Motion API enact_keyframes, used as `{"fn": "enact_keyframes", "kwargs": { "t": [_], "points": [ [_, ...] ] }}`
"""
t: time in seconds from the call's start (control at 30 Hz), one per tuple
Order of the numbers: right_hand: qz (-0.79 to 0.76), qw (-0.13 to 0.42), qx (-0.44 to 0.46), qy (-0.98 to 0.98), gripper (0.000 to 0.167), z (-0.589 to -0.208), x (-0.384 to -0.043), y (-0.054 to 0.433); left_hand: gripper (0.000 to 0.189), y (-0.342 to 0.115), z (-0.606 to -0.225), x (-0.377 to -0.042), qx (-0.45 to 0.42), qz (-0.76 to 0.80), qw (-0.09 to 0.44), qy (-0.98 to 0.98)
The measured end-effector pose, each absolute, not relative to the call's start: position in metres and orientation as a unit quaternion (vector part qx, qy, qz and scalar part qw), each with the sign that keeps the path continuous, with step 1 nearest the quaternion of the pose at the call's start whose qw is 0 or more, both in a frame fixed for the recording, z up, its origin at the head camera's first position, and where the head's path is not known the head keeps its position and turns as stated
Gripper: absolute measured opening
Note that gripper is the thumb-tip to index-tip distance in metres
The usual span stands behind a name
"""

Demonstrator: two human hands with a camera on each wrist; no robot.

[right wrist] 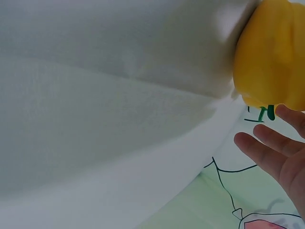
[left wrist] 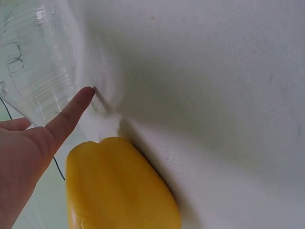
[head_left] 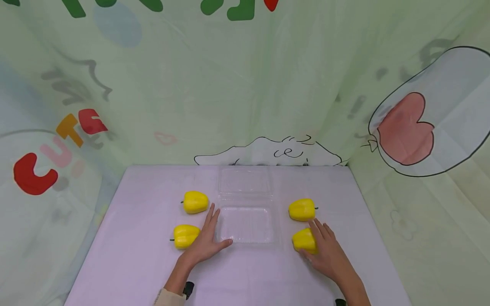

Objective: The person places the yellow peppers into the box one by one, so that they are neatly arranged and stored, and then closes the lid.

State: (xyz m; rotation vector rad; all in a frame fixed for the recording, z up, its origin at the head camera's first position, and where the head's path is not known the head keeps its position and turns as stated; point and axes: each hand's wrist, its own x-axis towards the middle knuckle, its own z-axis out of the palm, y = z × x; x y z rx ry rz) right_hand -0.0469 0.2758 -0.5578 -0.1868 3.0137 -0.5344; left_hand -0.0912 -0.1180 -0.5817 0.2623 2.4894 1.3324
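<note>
My left hand (head_left: 206, 243) is spread with straight fingers at the left side of a clear plastic hinged box (head_left: 246, 225), whose lid (head_left: 245, 182) lies folded back. Its thumb overlaps the box's front left corner. Beside that hand sits a yellow bell pepper (head_left: 185, 236), large in the left wrist view too (left wrist: 119, 186). Over the front right yellow bell pepper (head_left: 304, 241), my right hand (head_left: 327, 253) has its thumb at the near side and fingers at the far side. In the right wrist view those fingers (right wrist: 262, 152) look extended, with one fingertip right at the pepper (right wrist: 271, 52).
Another yellow pepper (head_left: 195, 202) lies at the back left, and one more (head_left: 302, 209) at the back right, just beyond my right fingertips. A pale cloth covers the table (head_left: 249, 276). Printed fabric (head_left: 237, 93) hangs behind and at both sides.
</note>
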Motion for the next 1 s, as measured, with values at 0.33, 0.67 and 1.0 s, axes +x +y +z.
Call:
{"fn": "enact_keyframes", "kwargs": {
  "t": [0.33,0.67,1.0],
  "points": [
    [-0.199,0.052,-0.046,0.978,0.097,-0.562,-0.045,0.279,0.114,-0.119,-0.585,-0.094,0.101,0.460,0.160,0.868],
    [-0.222,0.056,-0.046,0.972,0.091,-0.565,-0.045,0.282,0.120,-0.121,-0.585,-0.094,0.106,0.452,0.168,0.870],
    [-0.246,0.109,-0.014,0.963,0.091,-0.570,-0.048,0.280,0.124,-0.122,-0.586,-0.094,0.106,0.437,0.176,0.876]
  ]
}}
